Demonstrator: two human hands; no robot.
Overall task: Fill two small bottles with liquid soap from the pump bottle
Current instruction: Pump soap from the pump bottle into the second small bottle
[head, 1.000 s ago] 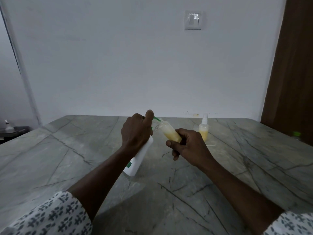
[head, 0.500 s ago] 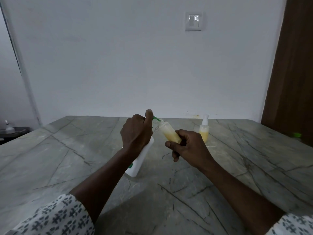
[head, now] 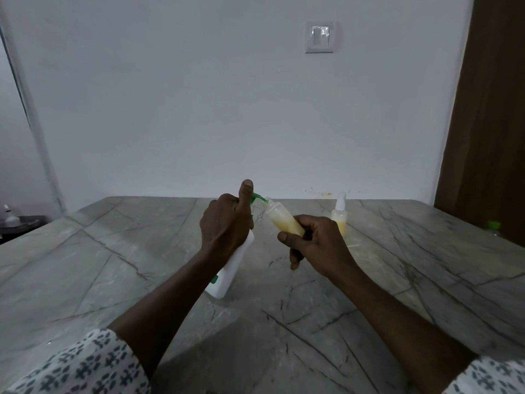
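Grey stone table (head: 113, 251) with dark veins, set against a plain white wall (head: 199, 109). Light switch (head: 319, 37) high on that wall, above and to the right of the pump bottle (head: 233, 268); brown wooden door (head: 494, 109) far to its right. Pump bottle white, leaning over to the right near the middle of the table, bottom edge down on the stone, upper part hidden inside the left hand (head: 225, 227). Fingers of that hand curled tight round the pump bottle's neck, thumb (head: 245, 191) sticking straight up beside the green pump head (head: 257, 198); touching it or not, cannot tell. Green spout pointing right, tip at the open mouth of a small clear bottle (head: 284, 220). That small bottle tilted, mouth up and leftward toward the pump bottle, lower part full of yellow soap, top part clear. Gripped at its bottom end by the right hand (head: 318, 245), fingers and thumb wrapped round it, just right of the pump bottle. Second small bottle (head: 339, 218) upright on the table further right of the pump bottle, behind the right hand and partly hidden by it, white spray top on, yellow soap in its lower part. Small green cap (head: 493, 224) far right of the pump bottle, near the door. Patterned sleeves (head: 85, 365) low in the corners, nearer than the pump bottle.
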